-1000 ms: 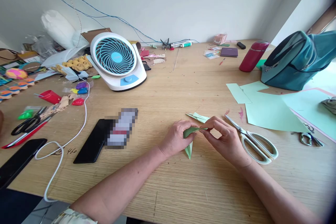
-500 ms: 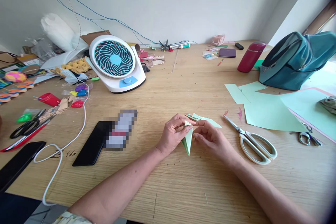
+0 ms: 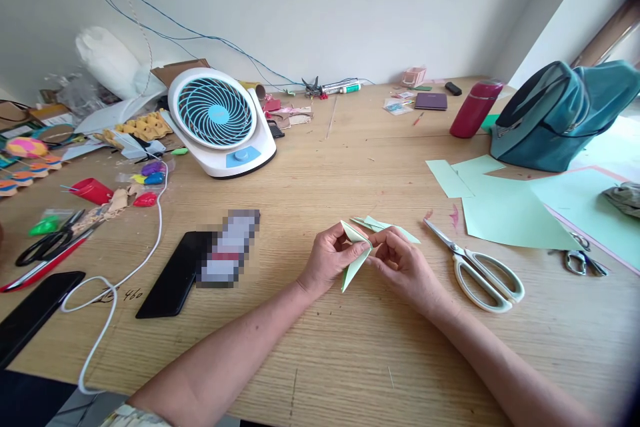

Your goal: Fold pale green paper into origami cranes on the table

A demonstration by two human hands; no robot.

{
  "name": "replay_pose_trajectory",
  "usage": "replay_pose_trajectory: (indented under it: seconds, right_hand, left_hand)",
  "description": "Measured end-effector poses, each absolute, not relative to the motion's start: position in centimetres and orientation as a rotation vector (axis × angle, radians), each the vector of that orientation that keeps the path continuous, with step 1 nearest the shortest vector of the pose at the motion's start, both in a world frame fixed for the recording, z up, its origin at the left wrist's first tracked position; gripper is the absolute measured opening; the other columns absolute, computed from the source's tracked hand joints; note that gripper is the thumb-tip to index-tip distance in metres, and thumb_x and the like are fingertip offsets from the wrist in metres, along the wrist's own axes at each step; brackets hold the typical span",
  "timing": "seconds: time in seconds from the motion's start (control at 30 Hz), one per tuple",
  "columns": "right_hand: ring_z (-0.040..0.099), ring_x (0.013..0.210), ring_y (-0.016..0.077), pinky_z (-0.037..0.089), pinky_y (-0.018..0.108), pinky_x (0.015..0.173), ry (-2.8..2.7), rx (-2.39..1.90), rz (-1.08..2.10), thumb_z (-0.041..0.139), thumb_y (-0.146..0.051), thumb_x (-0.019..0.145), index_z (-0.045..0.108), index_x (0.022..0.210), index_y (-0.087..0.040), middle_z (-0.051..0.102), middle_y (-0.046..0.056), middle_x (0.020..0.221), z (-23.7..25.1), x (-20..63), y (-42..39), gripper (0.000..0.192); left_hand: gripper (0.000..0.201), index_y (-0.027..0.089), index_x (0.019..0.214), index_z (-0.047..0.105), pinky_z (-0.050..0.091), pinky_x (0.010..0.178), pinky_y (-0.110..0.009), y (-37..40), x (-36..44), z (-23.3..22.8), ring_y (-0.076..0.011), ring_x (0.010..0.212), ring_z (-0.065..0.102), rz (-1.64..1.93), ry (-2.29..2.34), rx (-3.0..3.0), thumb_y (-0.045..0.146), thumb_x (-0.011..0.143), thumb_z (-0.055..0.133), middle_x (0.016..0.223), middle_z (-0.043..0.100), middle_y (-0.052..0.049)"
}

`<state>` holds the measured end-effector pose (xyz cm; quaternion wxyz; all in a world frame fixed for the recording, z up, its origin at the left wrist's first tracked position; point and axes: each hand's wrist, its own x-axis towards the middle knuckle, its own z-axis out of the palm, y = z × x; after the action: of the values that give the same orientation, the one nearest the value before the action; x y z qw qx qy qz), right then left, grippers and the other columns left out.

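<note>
- Left of the scissors [image 3: 461, 253], our left hand [image 3: 330, 257] pinches the folded paper [image 3: 354, 270].
- It shows two tips now, against one hanging half a second ago; we seem to be shaping another fold.
- Our right hand [image 3: 403, 263], nearer the scissors, narrows its fingers; gripping, we cannot tell.

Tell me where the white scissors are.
In the head view, the white scissors lie on the table to the right, between the right hand and the keys.
</note>
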<state>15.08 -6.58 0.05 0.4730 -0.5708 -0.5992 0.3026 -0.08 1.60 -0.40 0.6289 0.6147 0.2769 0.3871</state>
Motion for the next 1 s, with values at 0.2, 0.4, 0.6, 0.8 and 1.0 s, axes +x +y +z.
replay_pose_trajectory:
  seconds: [0.2,0.4,0.6,0.8,1.0]
  right_hand:
    - [0.058,0.065,0.0153,0.052,0.032,0.060,-1.438,-1.367,0.723,0.063,-0.045,0.090,0.062,0.095,-0.024,0.060,0.006,0.097,0.1,15.6,-6.5,0.022]
    - [0.068,0.078,0.0215,0.057,0.037,0.074,-1.461,-1.289,0.857,0.064,-0.040,0.090,0.059,0.102,-0.025,0.068,0.003,0.085,-0.2,15.7,-6.5,0.020]
    - [0.068,0.085,0.0204,0.058,0.039,0.083,-1.442,-1.234,0.846,0.066,-0.031,0.089,0.058,0.105,-0.026,0.067,0.004,0.093,-0.4,16.0,-6.3,0.018]
    - [0.065,0.105,0.0242,0.055,0.047,0.095,-1.550,-1.291,0.717,0.066,-0.030,0.088,0.061,0.109,-0.027,0.067,0.005,0.111,-0.4,16.6,-6.3,0.022]
    - [0.066,0.112,0.0247,0.057,0.046,0.097,-1.493,-1.171,0.965,0.064,-0.031,0.091,0.054,0.117,-0.028,0.060,0.007,0.126,-0.4,16.1,-6.6,0.028]
  left_hand:
    - [0.018,0.014,0.079,0.067,0.043,0.062,-0.022,1.8,-0.2,0.2,-0.0111,0.067,0.055,0.868,0.621,1.502,0.030,0.077,0.075,0.075,0.063,-0.001]
    - [0.023,0.015,0.075,0.064,0.046,0.062,-0.022,1.8,-0.2,0.0,-0.0121,0.069,0.059,0.882,0.597,1.470,0.033,0.074,0.078,0.078,0.066,-0.002]
    - [0.017,0.016,0.090,0.068,0.052,0.078,-0.027,2.1,-0.3,-0.2,-0.0165,0.087,0.066,0.849,0.547,1.459,0.026,0.077,0.074,0.093,0.071,-0.005]
    - [0.023,0.016,0.094,0.067,0.054,0.074,-0.027,2.2,-0.2,-0.4,-0.0161,0.085,0.065,0.812,0.527,1.371,0.027,0.075,0.076,0.094,0.070,-0.004]
    - [0.020,0.015,0.083,0.067,0.050,0.072,-0.024,2.3,-0.3,-0.2,-0.0134,0.077,0.062,0.843,0.572,1.366,0.029,0.075,0.078,0.082,0.067,-0.002]
